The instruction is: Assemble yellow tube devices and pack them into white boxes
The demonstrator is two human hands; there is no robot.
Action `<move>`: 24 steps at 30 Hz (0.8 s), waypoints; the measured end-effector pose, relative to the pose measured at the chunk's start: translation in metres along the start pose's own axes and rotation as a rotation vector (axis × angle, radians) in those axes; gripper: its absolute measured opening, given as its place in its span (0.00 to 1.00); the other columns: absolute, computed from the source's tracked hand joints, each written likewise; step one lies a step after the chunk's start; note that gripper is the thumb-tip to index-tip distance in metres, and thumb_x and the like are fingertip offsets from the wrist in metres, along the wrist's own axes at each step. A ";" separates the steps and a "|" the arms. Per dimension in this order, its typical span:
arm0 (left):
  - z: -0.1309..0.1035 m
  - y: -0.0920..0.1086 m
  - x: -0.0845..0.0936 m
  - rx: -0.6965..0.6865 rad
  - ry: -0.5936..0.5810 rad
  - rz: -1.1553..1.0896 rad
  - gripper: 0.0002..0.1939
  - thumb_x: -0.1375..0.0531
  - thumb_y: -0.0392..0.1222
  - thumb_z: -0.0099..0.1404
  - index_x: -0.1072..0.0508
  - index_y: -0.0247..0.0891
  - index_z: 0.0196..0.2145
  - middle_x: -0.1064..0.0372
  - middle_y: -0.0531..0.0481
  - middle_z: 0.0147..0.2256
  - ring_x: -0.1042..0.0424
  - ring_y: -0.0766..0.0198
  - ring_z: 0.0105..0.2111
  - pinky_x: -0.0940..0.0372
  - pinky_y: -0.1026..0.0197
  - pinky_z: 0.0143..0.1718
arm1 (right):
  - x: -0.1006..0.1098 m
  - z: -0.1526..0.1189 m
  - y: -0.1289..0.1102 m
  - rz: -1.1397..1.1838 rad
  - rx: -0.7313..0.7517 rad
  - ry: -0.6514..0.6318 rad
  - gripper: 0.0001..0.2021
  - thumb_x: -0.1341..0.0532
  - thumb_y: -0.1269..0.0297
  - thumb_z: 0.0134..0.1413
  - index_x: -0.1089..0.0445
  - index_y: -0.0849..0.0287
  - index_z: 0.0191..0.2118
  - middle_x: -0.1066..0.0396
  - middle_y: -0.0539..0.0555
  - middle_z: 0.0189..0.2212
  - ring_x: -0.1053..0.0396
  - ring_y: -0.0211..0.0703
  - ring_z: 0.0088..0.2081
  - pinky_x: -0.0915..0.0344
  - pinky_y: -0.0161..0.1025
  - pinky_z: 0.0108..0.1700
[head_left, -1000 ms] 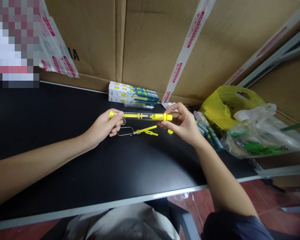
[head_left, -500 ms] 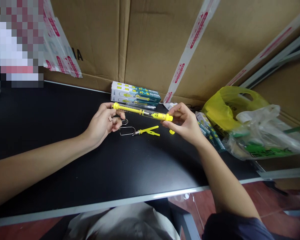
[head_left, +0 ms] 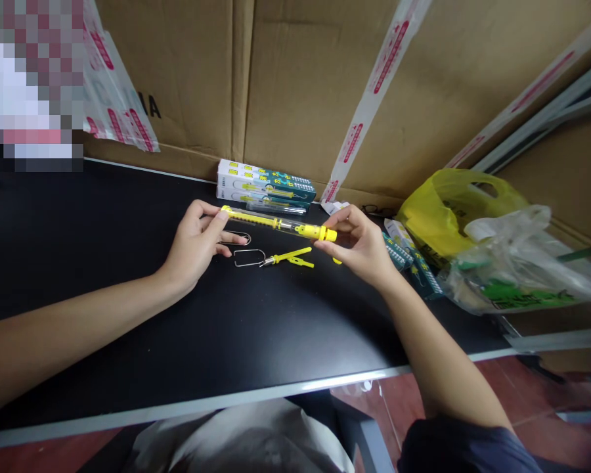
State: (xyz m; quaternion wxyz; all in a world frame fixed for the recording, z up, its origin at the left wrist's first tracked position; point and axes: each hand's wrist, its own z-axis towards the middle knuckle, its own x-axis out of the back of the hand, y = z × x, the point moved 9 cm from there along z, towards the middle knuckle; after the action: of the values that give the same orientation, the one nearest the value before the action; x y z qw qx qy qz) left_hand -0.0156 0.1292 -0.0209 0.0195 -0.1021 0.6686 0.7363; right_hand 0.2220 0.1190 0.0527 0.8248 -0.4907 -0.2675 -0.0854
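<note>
Between my hands, above the table, is a spring scale [head_left: 286, 225] with a clear tube and yellow inner parts. My left hand [head_left: 194, 243] pinches its left end between thumb and index finger, the other fingers partly extended. My right hand [head_left: 358, 246] grips the yellow cap at the right end. A bent wire hook [head_left: 241, 238] shows by my left fingertips; whether it joins the scale I cannot tell. Below the tube lie a wire loop [head_left: 249, 257] and a yellow plastic rod with a metal end [head_left: 288, 255]. A small yellow piece [head_left: 337, 261] is partly hidden by my right hand.
Printed boxes [head_left: 263, 182] stand at the back, with a clear tube [head_left: 278, 208] before them. More boxes [head_left: 416, 266] lie right of my right hand, beside a yellow bag [head_left: 453, 203] and a clear plastic bag [head_left: 517, 269]. Large cardboard [head_left: 295, 85] rises behind the black table [head_left: 201, 355].
My left thumb has shifted onto the yellow left end, and my lower left fingers have opened slightly. The spring scale has rolled a little and sits slightly lower. The right hand keeps its grip.
</note>
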 end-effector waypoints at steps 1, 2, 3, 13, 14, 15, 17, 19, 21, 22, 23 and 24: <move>0.000 0.002 0.000 -0.023 -0.002 0.011 0.10 0.41 0.42 0.66 0.41 0.40 0.33 0.29 0.50 0.36 0.21 0.62 0.28 0.37 0.70 0.18 | 0.000 0.000 0.000 -0.004 0.008 0.007 0.20 0.29 0.52 0.46 0.38 0.55 0.37 0.29 0.50 0.32 0.28 0.41 0.33 0.31 0.37 0.32; 0.000 0.004 0.000 -0.043 -0.003 0.014 0.10 0.41 0.42 0.66 0.41 0.40 0.33 0.28 0.49 0.38 0.21 0.62 0.29 0.36 0.69 0.18 | 0.000 0.000 -0.001 -0.011 0.016 0.015 0.20 0.29 0.52 0.46 0.38 0.55 0.37 0.29 0.51 0.32 0.28 0.41 0.33 0.30 0.37 0.32; 0.000 0.006 0.000 -0.057 -0.004 0.009 0.11 0.40 0.42 0.66 0.41 0.40 0.33 0.27 0.48 0.41 0.21 0.62 0.29 0.35 0.69 0.19 | 0.001 0.000 -0.001 -0.021 0.025 0.027 0.20 0.29 0.51 0.45 0.37 0.55 0.37 0.29 0.51 0.33 0.29 0.41 0.33 0.30 0.37 0.33; -0.001 0.008 -0.001 -0.079 -0.018 -0.025 0.10 0.38 0.40 0.64 0.39 0.40 0.33 0.34 0.57 0.27 0.24 0.69 0.26 0.37 0.72 0.18 | 0.016 0.000 -0.007 -0.055 0.080 0.121 0.21 0.28 0.51 0.42 0.35 0.55 0.36 0.33 0.51 0.35 0.31 0.41 0.33 0.28 0.40 0.34; -0.001 0.009 -0.001 -0.081 -0.023 -0.026 0.11 0.38 0.40 0.63 0.39 0.40 0.32 0.34 0.57 0.27 0.25 0.69 0.26 0.37 0.72 0.18 | 0.016 0.000 -0.005 -0.042 0.075 0.121 0.21 0.28 0.51 0.42 0.35 0.54 0.36 0.32 0.51 0.36 0.30 0.41 0.33 0.28 0.40 0.34; -0.002 0.009 -0.001 -0.081 -0.025 -0.028 0.11 0.38 0.40 0.63 0.39 0.40 0.32 0.34 0.57 0.26 0.25 0.69 0.25 0.37 0.72 0.18 | 0.016 0.000 -0.004 -0.029 0.070 0.119 0.21 0.28 0.51 0.43 0.36 0.54 0.36 0.32 0.51 0.36 0.30 0.41 0.33 0.28 0.40 0.34; -0.002 0.009 -0.002 -0.077 -0.027 -0.031 0.11 0.38 0.40 0.63 0.40 0.40 0.32 0.34 0.57 0.25 0.26 0.69 0.25 0.38 0.72 0.18 | 0.014 -0.001 -0.002 -0.004 0.058 0.102 0.21 0.28 0.51 0.44 0.37 0.53 0.36 0.32 0.50 0.35 0.29 0.41 0.32 0.27 0.40 0.33; -0.002 0.009 -0.002 -0.076 -0.029 -0.034 0.11 0.38 0.39 0.64 0.40 0.40 0.33 0.34 0.57 0.25 0.26 0.69 0.24 0.38 0.72 0.18 | 0.012 -0.001 -0.001 0.016 0.048 0.084 0.21 0.29 0.50 0.45 0.38 0.53 0.37 0.31 0.50 0.33 0.29 0.41 0.31 0.27 0.40 0.33; -0.001 0.008 -0.002 -0.076 -0.030 -0.038 0.09 0.39 0.38 0.64 0.40 0.40 0.33 0.35 0.57 0.25 0.26 0.69 0.24 0.38 0.72 0.17 | 0.010 -0.001 -0.002 0.029 0.043 0.073 0.21 0.29 0.50 0.45 0.39 0.52 0.37 0.31 0.50 0.32 0.29 0.41 0.30 0.27 0.40 0.31; -0.001 0.008 -0.002 -0.076 -0.030 -0.040 0.09 0.40 0.37 0.65 0.40 0.39 0.33 0.35 0.58 0.25 0.27 0.70 0.24 0.37 0.72 0.17 | 0.010 -0.001 -0.002 0.033 0.045 0.072 0.21 0.29 0.50 0.45 0.39 0.52 0.37 0.31 0.50 0.32 0.29 0.41 0.29 0.28 0.40 0.30; 0.000 0.008 -0.002 -0.074 -0.027 -0.041 0.08 0.41 0.36 0.65 0.40 0.39 0.33 0.35 0.58 0.25 0.27 0.70 0.24 0.38 0.72 0.17 | 0.010 -0.001 -0.003 0.035 0.051 0.072 0.21 0.29 0.50 0.45 0.39 0.52 0.36 0.31 0.49 0.31 0.30 0.41 0.29 0.28 0.40 0.29; 0.000 0.007 -0.002 -0.071 -0.024 -0.043 0.08 0.41 0.35 0.65 0.40 0.39 0.33 0.35 0.58 0.25 0.27 0.70 0.23 0.38 0.72 0.17 | 0.009 -0.001 -0.004 0.037 0.058 0.072 0.22 0.29 0.50 0.45 0.40 0.52 0.37 0.31 0.49 0.31 0.30 0.40 0.28 0.29 0.39 0.28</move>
State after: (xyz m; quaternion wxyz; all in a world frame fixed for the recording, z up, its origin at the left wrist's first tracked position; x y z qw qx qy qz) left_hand -0.0148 0.1285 -0.0137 0.0395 -0.1083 0.6394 0.7602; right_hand 0.2287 0.1173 0.0603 0.8491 -0.4682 -0.2311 -0.0800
